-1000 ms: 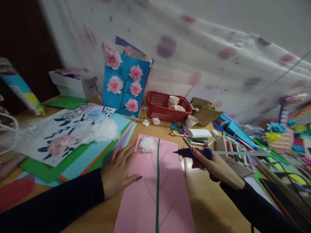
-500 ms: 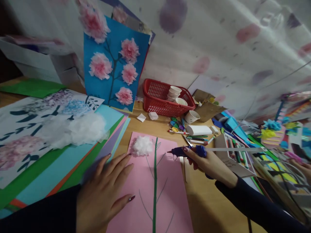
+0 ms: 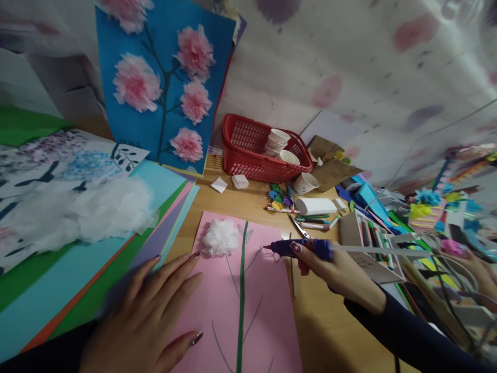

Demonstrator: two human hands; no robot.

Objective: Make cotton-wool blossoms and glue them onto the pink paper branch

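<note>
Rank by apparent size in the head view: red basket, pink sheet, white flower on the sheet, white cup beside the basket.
Pink sheet
Red basket
White flower
White cup; farther off than the flower, so their true sizes are unsure.

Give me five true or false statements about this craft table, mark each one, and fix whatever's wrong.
1. The right hand holds a dark blue glue gun. True.
2. The left hand holds silver scissors. False: its fingers are spread at the left edge of the rectangular pink paper sheet.
3. A fluffy white flower sits near the sheet's top left corner. True.
4. The thick stem line on the sheet is red. False: it is a straight green line.
5. Round white cups sit in a red plastic basket. True.
</note>
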